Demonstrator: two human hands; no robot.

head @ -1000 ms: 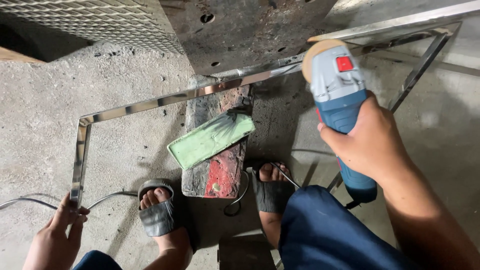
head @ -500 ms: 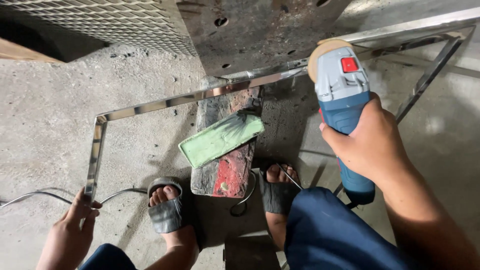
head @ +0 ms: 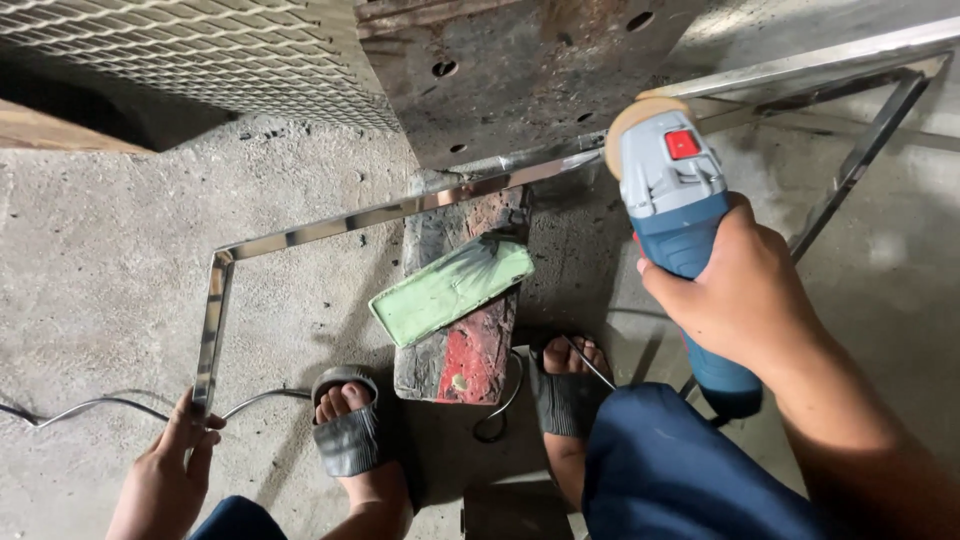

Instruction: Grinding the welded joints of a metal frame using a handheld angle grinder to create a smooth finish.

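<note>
Right hand (head: pixel 745 290) grips angle grinder (head: pixel 680 215), disc end pointing away

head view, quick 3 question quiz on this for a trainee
1. True or false: the right hand grips the blue angle grinder.
2. What does the left hand hold? A) green block B) shiny metal frame C) cable
3. What lies on the red-painted block between the feet?

Key: 1 true. 2 B, an end of the metal frame. 3 The flat green block.
</note>
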